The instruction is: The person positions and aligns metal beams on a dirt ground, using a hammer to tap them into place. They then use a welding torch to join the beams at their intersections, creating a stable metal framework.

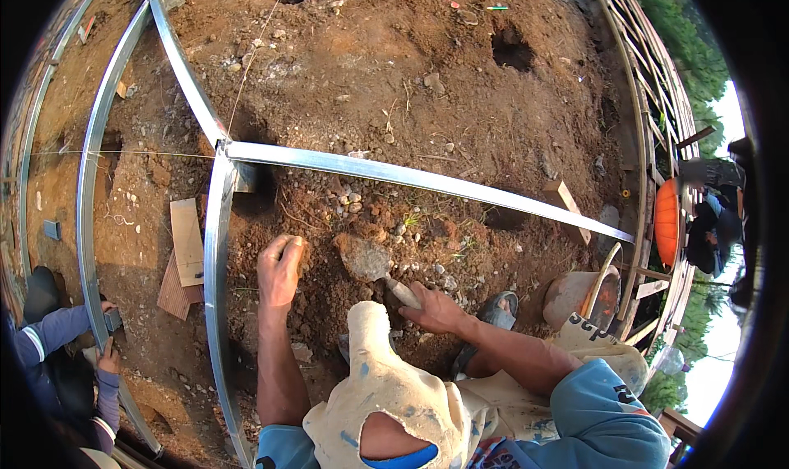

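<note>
My right hand (pixel 434 309) is wrapped round the pale handle of a trowel (pixel 367 258). The trowel's blade is caked with earth and lies against loose brown soil (pixel 325 284). To the left of it my left hand (pixel 281 265) hangs over the soil with its fingers curled closed; whatever is inside them is hidden. A galvanized metal beam (pixel 215 264) runs just left of that hand. Beyond both hands, another metal beam (pixel 427 186) crosses above the ground and joins the first at a corner (pixel 222 147), beside a dark hole.
Wooden boards (pixel 186 243) lie left of the near beam. A dirty bucket (pixel 567 298) stands at right, near an orange basin (pixel 666 223) and a slatted wooden fence (pixel 649 99). At left a co-worker's hands (pixel 107 358) are at another beam. Strings cross the site; several holes pit the ground.
</note>
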`<state>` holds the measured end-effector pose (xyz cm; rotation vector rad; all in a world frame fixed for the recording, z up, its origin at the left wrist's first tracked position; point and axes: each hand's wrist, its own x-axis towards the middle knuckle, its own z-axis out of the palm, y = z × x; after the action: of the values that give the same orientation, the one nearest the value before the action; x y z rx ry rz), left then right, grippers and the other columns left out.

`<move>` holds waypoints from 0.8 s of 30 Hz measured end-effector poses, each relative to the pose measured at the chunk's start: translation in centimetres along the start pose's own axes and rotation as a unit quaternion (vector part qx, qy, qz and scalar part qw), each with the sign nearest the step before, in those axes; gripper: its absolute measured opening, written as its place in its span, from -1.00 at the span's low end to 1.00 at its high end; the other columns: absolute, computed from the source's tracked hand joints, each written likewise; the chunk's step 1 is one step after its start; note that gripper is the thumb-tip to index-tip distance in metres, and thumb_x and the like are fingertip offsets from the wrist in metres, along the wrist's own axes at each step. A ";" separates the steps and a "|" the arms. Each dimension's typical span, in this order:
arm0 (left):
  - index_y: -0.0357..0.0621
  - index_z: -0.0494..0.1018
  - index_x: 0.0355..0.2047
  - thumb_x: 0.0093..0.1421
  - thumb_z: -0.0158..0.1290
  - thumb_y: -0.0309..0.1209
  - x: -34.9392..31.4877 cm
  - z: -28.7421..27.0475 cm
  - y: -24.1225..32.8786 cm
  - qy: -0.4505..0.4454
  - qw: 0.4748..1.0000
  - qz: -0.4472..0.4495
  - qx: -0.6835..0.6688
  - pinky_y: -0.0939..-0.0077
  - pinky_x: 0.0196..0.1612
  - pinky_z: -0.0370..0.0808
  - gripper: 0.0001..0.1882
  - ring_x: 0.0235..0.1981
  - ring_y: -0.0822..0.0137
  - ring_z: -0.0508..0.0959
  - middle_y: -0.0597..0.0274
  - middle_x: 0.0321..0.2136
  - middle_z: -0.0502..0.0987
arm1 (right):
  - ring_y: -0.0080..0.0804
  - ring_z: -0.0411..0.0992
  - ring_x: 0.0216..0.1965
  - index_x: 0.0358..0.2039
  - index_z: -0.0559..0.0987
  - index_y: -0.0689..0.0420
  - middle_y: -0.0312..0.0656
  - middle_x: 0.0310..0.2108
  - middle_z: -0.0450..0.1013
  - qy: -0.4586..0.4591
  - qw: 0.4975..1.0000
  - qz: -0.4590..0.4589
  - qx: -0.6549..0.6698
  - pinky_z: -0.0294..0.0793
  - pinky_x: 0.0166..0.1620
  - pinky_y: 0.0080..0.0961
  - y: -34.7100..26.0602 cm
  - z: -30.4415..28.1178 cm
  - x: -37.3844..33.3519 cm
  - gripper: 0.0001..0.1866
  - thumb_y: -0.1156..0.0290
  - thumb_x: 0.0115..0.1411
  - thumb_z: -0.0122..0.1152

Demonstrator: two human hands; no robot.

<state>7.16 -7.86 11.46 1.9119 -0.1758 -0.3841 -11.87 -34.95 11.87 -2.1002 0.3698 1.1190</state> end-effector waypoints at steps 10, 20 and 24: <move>-0.35 0.54 0.08 0.39 0.10 -0.21 1.6 -1.5 -3.5 0.081 0.972 -0.068 0.208 0.10 0.28 0.41 -0.55 0.21 -0.11 0.50 -0.17 0.14 0.55 | 0.39 0.51 -0.18 -0.04 0.34 0.24 0.33 -0.31 0.53 0.032 0.999 -0.017 -0.016 0.44 -0.05 0.17 0.6 0.2 0.2 -0.48 0.04 0.26 0.17; -0.28 0.21 0.42 0.48 -0.40 0.20 15.3 -2.4 -14.5 -0.217 0.775 -0.284 0.522 0.09 0.57 -0.19 -0.16 0.56 -0.10 -0.11 -0.16 0.52 -0.03 | 0.39 0.53 -0.18 0.01 0.33 0.23 0.35 -0.30 0.54 0.032 0.999 -0.013 -0.003 0.47 -0.03 0.17 1.3 0.9 0.3 -0.46 0.04 0.27 0.18; -0.10 0.22 0.44 0.46 -0.30 0.12 16.0 -2.7 -15.5 -0.241 0.765 -0.308 0.512 0.06 0.53 -0.02 -0.27 0.54 -0.09 -0.02 -0.03 0.53 0.02 | 0.38 0.54 -0.19 0.02 0.34 0.22 0.33 -0.30 0.55 0.026 1.000 0.000 0.015 0.47 -0.04 0.17 1.0 0.9 0.2 -0.46 0.04 0.27 0.18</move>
<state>22.09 -4.66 -4.97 2.8990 -0.0829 -1.4768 -12.86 -35.07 10.96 -2.1065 0.4090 1.0554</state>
